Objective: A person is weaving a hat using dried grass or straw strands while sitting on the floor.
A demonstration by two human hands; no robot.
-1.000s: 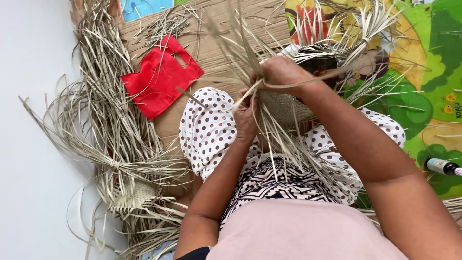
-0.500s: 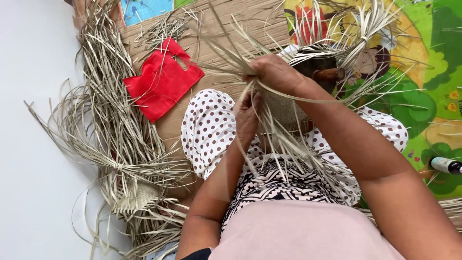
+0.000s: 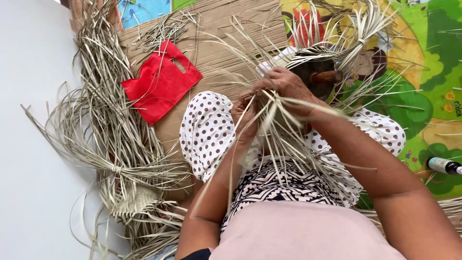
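Where straw strips (image 3: 110, 139) sprawl, cardboard (image 3: 216, 43) overlaps a colourful mat (image 3: 423, 86).

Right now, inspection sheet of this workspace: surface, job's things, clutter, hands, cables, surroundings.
Surface: brown woven mat beside a colourful play mat; white floor at left.
Job's things: pale straw strips fanning over a polka-dot cloth on the lap.
Clutter: red bag on the woven mat; tied straw bundle at left; small bottle at right edge.
Hands: left hand and right hand both closed on the strips, fingers pinching.
Cables: nothing seen.
Surroundings: second tied bundle and a dark object, unclear, beyond the hands.
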